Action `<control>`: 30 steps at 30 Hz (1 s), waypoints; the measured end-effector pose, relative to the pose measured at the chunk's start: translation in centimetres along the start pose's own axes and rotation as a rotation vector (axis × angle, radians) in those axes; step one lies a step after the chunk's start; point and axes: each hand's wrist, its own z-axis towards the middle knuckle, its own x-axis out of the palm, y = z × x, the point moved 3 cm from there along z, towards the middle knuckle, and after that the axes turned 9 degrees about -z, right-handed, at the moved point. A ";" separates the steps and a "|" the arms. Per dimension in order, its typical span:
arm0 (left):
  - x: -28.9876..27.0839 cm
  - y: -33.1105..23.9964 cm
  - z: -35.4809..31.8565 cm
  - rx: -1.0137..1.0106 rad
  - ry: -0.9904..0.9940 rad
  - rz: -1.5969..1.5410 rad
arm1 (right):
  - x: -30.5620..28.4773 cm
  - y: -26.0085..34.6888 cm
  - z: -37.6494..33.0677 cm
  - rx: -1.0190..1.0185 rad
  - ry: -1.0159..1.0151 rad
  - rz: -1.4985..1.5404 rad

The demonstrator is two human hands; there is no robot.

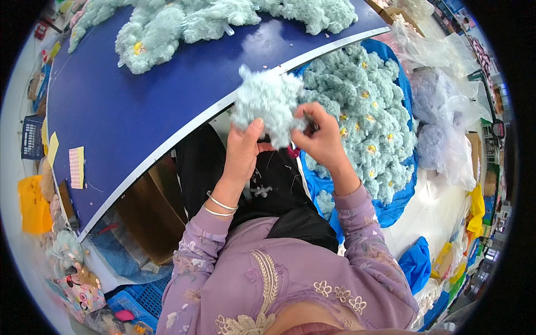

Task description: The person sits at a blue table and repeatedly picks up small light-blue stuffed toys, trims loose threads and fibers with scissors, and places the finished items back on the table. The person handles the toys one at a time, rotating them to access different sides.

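Note:
A pale blue-green fluffy plush piece (269, 103) is held up just off the table's near edge. My left hand (245, 142) is closed on its lower left side, with the thumb pressed into the fur. At its right side, my right hand (321, 134) is closed round a small dark tool (311, 123), mostly hidden by the fingers, so its kind cannot be made out. The right fingertips come close to the fur. Bits of pale fluff (260, 191) lie on the dark cloth over my lap.
More fluffy plush pieces (209, 25) lie along the far side of the blue table (139, 106). A blue sack (410, 190) full of similar pieces, some with yellow spots, stands at my right. Beyond it are clear plastic bags (441, 123). A blue crate (148, 301) sits lower left.

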 end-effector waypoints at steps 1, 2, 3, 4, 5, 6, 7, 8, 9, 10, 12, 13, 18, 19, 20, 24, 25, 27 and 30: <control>0.0 0.0 0.1 0.010 -0.041 -0.022 | 0.0 -0.1 -0.9 0.018 0.048 -0.001; 0.0 0.2 0.1 0.020 -0.081 -0.044 | 0.1 -0.2 -1.6 0.035 0.097 -0.003; 0.1 0.3 0.2 0.029 -0.118 -0.068 | 0.1 -0.4 -2.1 0.048 0.096 0.036; 0.0 0.5 0.2 0.038 -0.154 -0.092 | 0.1 -0.8 -2.6 0.061 0.094 0.074; -0.8 0.8 0.1 0.029 -0.173 -0.089 | 0.2 -1.3 -2.9 0.073 0.093 0.112; -1.3 0.8 0.1 0.022 -0.172 -0.103 | 0.3 -2.1 -3.1 0.097 0.073 0.194; -1.6 0.9 0.1 0.016 -0.170 -0.117 | 0.4 -2.9 -3.3 0.119 0.053 0.277; -1.8 0.9 0.0 0.009 -0.169 -0.130 | 0.4 -3.4 -3.4 0.142 0.033 0.359; -1.8 1.0 -0.1 -0.005 -0.168 -0.110 | 0.4 -2.9 -3.5 0.168 0.046 0.452; -1.8 1.0 -0.1 -0.014 -0.174 -0.072 | 0.3 -2.8 -3.5 0.205 0.064 0.474; -1.7 1.0 -0.2 -0.033 -0.185 0.003 | 0.0 -2.8 -3.6 0.278 0.098 0.518; -1.9 1.1 -0.2 -0.044 -0.179 0.019 | -0.1 -2.5 -3.6 0.282 0.098 0.522; -2.1 2.5 -0.4 -0.093 -0.155 -0.044 | -0.4 -1.4 -3.5 0.237 0.082 0.508; -2.2 2.8 -0.4 -0.119 -0.138 -0.011 | -0.3 -1.3 -3.5 0.180 0.067 0.474; -2.3 2.9 -0.3 -0.125 -0.165 0.133 | -0.3 -1.0 -3.5 0.184 0.066 0.451; -1.5 2.0 -0.2 0.143 -0.184 0.589 | -0.6 -0.5 -3.7 0.173 0.113 0.231; -1.1 1.2 -0.2 0.264 -0.149 0.669 | -0.8 -0.1 -3.5 0.124 0.140 0.108; 0.3 -0.2 -0.5 0.372 -0.069 0.648 | -0.9 0.8 -3.2 0.007 0.214 -0.075; 1.8 -1.4 -0.3 0.324 0.023 0.908 | 0.2 0.7 -3.5 -0.217 0.262 -0.148</control>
